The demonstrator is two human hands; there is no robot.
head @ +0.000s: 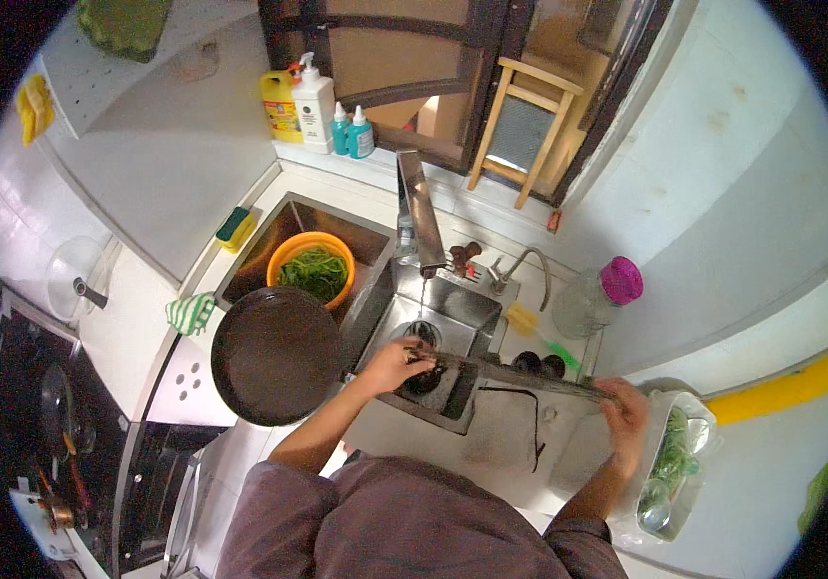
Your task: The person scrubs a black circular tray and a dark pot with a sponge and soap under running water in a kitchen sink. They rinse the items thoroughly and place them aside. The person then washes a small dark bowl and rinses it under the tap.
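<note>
A long, thin, dark rack-like object [508, 369] is stretched between my two hands, seen almost edge-on and blurred. My left hand [398, 364] grips one end of it over the small steel sink basin [483, 318]. The other end is in my right hand [625, 420], above the counter to the right. A thin stream of water [423, 293] runs from the wide faucet [421, 210] into that basin. Near my left forearm, a dark round pan [276, 356] overlaps the front of the larger basin [341, 213]; its handle is not visible.
An orange bowl [275, 253] of leafy greens [316, 273] sits in the larger basin. On the counter lie a bent black wire piece [535, 423], a brush [562, 354] and a glass jar [584, 307] with a pink lid. Far right stands a plastic-lined bin [700, 434].
</note>
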